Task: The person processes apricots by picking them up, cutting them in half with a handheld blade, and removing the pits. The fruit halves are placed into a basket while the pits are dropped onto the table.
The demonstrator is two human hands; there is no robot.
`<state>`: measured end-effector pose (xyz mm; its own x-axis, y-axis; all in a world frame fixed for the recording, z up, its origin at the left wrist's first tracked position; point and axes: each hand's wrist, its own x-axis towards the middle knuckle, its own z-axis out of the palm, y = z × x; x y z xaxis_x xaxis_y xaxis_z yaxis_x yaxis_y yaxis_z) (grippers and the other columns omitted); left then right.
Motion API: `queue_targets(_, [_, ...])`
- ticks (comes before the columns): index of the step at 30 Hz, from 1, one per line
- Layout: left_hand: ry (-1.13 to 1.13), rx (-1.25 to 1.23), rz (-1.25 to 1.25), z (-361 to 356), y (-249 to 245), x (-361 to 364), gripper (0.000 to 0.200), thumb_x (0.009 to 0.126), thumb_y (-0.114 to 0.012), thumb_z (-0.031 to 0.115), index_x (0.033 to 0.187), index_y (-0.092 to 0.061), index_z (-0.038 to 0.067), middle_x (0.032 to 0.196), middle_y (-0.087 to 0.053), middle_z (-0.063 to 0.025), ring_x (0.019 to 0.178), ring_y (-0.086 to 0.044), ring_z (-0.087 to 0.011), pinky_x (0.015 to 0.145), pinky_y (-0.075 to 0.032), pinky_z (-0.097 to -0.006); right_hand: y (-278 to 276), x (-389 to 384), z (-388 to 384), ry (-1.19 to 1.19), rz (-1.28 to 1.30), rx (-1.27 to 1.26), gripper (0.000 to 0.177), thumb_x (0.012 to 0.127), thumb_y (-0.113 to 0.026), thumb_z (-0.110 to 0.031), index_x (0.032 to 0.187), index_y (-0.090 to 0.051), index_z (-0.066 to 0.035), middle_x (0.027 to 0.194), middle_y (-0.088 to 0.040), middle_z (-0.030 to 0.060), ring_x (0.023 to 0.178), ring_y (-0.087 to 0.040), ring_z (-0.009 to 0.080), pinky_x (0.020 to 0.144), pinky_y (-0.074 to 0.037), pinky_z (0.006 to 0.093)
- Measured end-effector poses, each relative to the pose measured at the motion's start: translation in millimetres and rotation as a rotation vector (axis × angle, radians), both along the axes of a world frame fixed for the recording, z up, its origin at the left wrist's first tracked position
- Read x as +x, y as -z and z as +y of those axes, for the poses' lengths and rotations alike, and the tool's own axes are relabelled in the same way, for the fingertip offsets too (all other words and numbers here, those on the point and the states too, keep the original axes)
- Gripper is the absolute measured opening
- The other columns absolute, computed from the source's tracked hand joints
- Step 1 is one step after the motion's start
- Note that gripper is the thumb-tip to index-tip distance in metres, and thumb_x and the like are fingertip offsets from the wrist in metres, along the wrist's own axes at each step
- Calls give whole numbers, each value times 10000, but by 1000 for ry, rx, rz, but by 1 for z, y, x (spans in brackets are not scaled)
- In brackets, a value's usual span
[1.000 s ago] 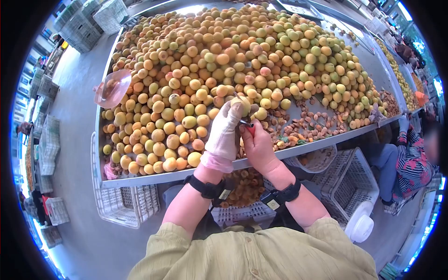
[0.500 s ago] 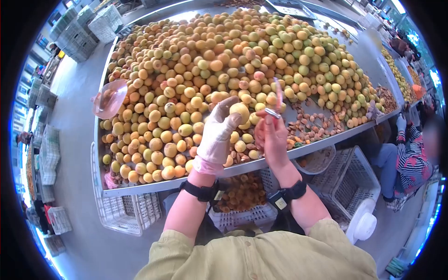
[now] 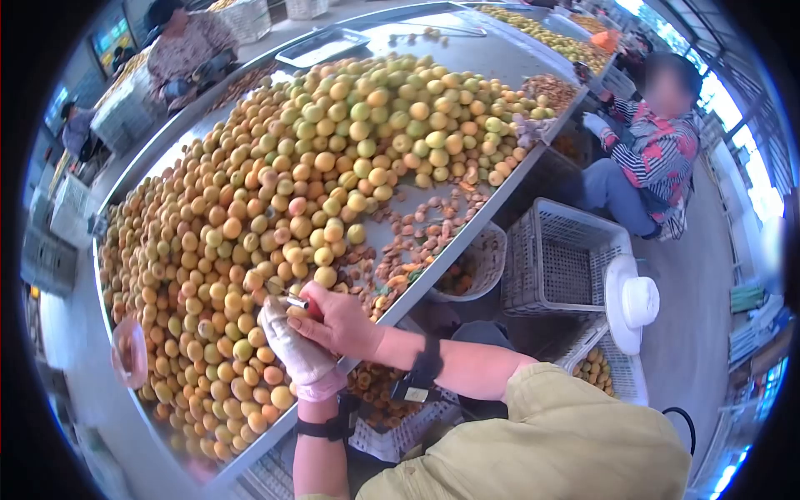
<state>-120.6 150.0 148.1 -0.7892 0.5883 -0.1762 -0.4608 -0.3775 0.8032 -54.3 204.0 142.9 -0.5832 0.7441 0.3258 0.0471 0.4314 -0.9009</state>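
Observation:
My left hand (image 3: 293,340), in a whitish glove with a pink cuff, is closed around an apricot (image 3: 296,312), mostly hidden by the fingers. Pressed close against it from the right, my bare right hand (image 3: 343,323) grips a small knife (image 3: 312,307) with a red handle and a short metal part pointing at the fruit. Both hands meet above the near edge of a metal table (image 3: 454,258). A large heap of yellow, orange and greenish apricots (image 3: 250,208) lies just beyond them. Pits (image 3: 429,225) and fruit scraps are spread to the right of my hands.
Under the table edge are a round basket (image 3: 487,262), a crate of fruit halves (image 3: 379,392) and a grey crate (image 3: 575,262). A white stool-like object (image 3: 631,304) stands right. A seated co-worker (image 3: 658,154) is at the right; another person (image 3: 187,50) is across the table.
My view has swung to the right. The hands, apart before, have come together, and the knife, raised earlier, is now down at the apricot in my left hand.

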Motion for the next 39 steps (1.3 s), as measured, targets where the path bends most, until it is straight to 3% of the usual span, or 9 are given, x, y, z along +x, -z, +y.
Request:
queue_targets(5, [-33, -90, 236, 4, -1, 9, 176, 981, -440, 210, 905, -489, 59, 774, -532, 1, 682, -507, -76, 614, -444, -221, 12, -5, -4, 37, -22, -198, 321, 901, -564, -359, 927, -531, -41, 682, -577, 112, 617, -589, 225, 581, -462, 336])
queue_targets(8, [-17, -143, 328, 6, -4, 9, 180, 972, -455, 159, 851, -498, 33, 782, -540, -2, 687, -501, -70, 622, -441, -216, 24, -11, -8, -17, 203, -534, 334, 926, -516, -354, 958, -546, -23, 827, -576, 36, 791, -505, 84, 697, -451, 259])
queue_targets(15, [-29, -291, 671, 11, 9, 4, 248, 969, -474, 136, 742, -461, 38, 686, -486, 29, 621, -419, -38, 533, -367, -191, 24, -13, -7, -71, 367, -1066, 411, 935, -487, -405, 945, -584, -5, 820, -600, 29, 796, -518, 77, 727, -450, 259])
queue_targets(19, [16, -221, 337, 19, -10, 8, 214, 961, -491, 155, 785, -502, 34, 749, -524, 2, 688, -503, -74, 625, -437, -223, 31, -13, 6, -43, 314, -731, 450, 930, -483, -458, 893, -562, -16, 772, -617, 65, 742, -586, 138, 683, -466, 297])
queue_targets(22, [-41, -151, 130, 22, -20, 16, 229, 970, -479, 203, 804, -499, 47, 754, -531, 0, 680, -522, -86, 630, -450, -244, 10, -1, 10, 19, -82, -310, 478, 914, -484, -492, 796, -481, -29, 709, -602, 178, 694, -607, 359, 591, -459, 398])
queue_targets(25, [-116, -96, -16, 20, -20, 17, 205, 970, -477, 196, 828, -490, 50, 758, -540, -7, 670, -520, -85, 617, -451, -241, 7, -5, 2, 34, -78, -334, 429, 928, -502, -441, 887, -526, -15, 689, -574, 110, 660, -566, 199, 638, -460, 305])
queue_targets(35, [-62, -315, 862, 12, 14, -4, 298, 945, -503, 34, 687, -359, 70, 659, -354, 62, 606, -312, -38, 516, -318, -197, 13, -7, -5, -159, 331, -1132, 374, 922, -515, -409, 1007, -590, -52, 883, -605, 37, 825, -541, 91, 735, -464, 252])
queue_targets(37, [-70, -301, 867, 12, 9, -2, 299, 937, -511, 26, 685, -354, 59, 674, -325, 54, 619, -290, -48, 529, -309, -207, 4, -3, -5, -183, 316, -1168, 402, 916, -509, -458, 1034, -586, -82, 905, -608, 30, 824, -551, 81, 710, -469, 236])
queue_targets(39, [-77, -320, 901, 12, 1, 0, 267, 869, -568, -34, 659, -407, 4, 675, -376, -22, 617, -343, -126, 557, -335, -269, -5, 2, -2, -223, 220, -1304, 365, 917, -481, -496, 1028, -564, -159, 822, -600, -21, 612, -568, 76, 468, -435, 230])
